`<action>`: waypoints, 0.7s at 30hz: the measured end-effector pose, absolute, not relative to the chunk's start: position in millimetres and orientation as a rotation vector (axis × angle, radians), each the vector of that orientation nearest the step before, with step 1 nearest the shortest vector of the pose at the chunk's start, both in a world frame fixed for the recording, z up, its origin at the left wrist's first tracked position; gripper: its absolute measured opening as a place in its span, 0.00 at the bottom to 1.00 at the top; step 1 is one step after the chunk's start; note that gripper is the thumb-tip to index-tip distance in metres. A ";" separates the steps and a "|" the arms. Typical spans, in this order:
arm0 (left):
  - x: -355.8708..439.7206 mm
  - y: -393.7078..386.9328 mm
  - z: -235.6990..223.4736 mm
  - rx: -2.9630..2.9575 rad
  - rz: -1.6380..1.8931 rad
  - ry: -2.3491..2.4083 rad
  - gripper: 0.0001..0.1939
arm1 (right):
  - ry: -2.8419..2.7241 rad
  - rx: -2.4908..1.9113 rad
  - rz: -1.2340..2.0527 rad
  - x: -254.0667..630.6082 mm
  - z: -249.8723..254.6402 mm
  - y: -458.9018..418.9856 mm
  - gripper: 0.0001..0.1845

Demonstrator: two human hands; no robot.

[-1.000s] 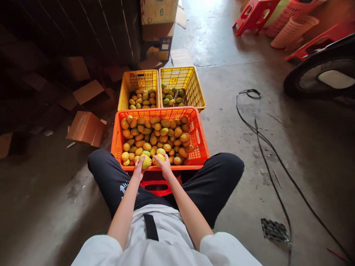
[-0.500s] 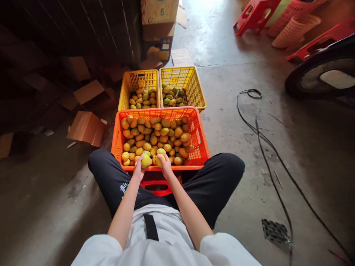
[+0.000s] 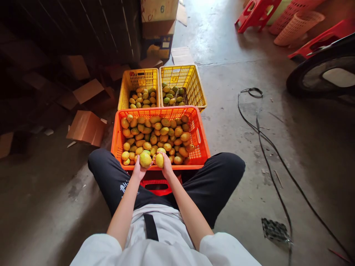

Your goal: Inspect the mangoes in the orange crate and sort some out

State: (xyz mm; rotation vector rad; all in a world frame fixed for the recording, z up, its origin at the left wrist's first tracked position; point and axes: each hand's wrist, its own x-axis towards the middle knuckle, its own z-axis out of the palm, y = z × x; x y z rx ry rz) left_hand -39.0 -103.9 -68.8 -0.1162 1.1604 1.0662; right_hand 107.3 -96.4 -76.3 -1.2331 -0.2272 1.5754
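My left hand [image 3: 139, 169] is closed around a yellow-green mango [image 3: 145, 160], its fingers partly hidden beneath the fruit. In my right hand [image 3: 166, 166] is a smaller yellow mango [image 3: 159, 160], gripped from its right side. Both hands are side by side over the near rim of an orange plastic crate [image 3: 204, 147]. Many yellow and green mangoes [image 3: 164, 131] fill the crate's bottom in a loose heap. The crate stands between my spread knees.
Two yellow crates, a left one [image 3: 122, 88] and a right one [image 3: 200, 87], hold more mangoes behind the orange crate. Cardboard boxes [image 3: 86, 127] lie to the left. On the right are a black cable [image 3: 273, 146], a wheel [image 3: 305, 79] and a red stool [image 3: 256, 14].
Both mangoes have been turned slightly in my hands, and the right one now shows more of its side. My hands stay in nearly the same place.
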 end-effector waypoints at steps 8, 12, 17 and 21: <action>-36.7 -106.8 -54.4 -0.061 1.140 1.095 0.20 | -0.106 -1.251 1.497 114.4 -72.8 -92.1 0.25; -35.5 -107.9 -58.4 -0.070 1.091 1.116 0.21 | -0.119 -1.231 1.517 120.8 -66.3 -91.9 0.23; -36.4 -110.4 -68.6 -0.030 1.129 1.139 0.22 | -0.120 -1.190 1.613 121.3 -61.2 -94.4 0.21; -36.1 -112.1 -69.9 -0.017 1.094 1.173 0.22 | -0.121 -1.144 1.735 121.1 -59.0 -95.2 0.20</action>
